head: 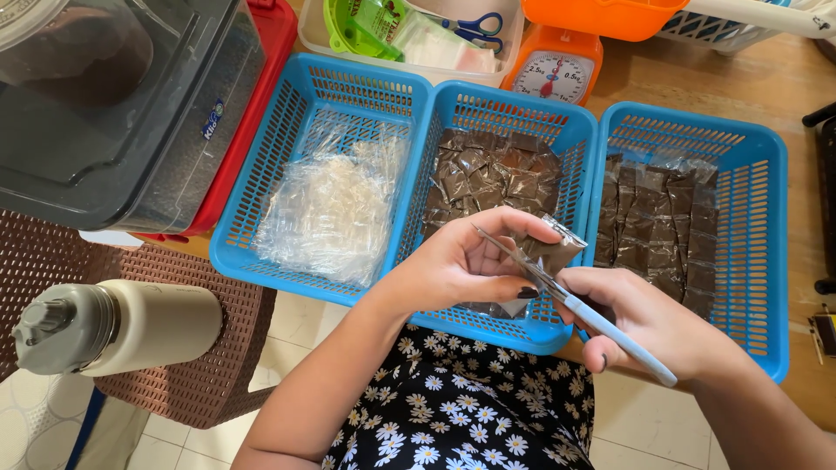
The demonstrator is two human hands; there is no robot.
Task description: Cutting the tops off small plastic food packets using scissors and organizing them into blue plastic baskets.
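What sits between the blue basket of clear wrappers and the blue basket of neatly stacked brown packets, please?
In the head view, a third blue basket of loosely piled brown packets sits between them.

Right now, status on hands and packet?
Left hand holds packet. Right hand holds scissors, blades at packet. Nothing in the way.

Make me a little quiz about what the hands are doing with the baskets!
1. True or false: the right hand holds scissors.
2. What does the left hand pinch? A) a small brown packet B) a spoon C) the flask
3. How many blue baskets sit side by side?

Key: 1 true. 2 A. 3 three: left basket of clear wrappers, middle basket, right basket.
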